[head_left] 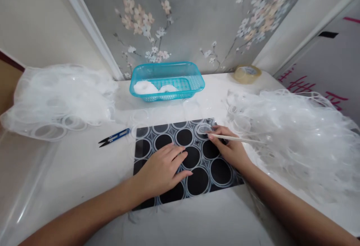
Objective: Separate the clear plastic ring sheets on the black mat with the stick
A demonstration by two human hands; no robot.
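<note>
our left hand (163, 169) lies flat, fingers spread and holding nothing, on a black mat (180, 159) printed with circles. our right hand (229, 146) has its fingers closed around a thin stick (239, 138), its tip beside a clear plastic ring (204, 128) at the mat's far edge. a blue basket (167, 81) stands behind; small scissors (114, 137) lie to the left.

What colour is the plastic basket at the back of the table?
The basket is translucent turquoise blue, with white pieces inside; it shows clearly in the head view.
</note>
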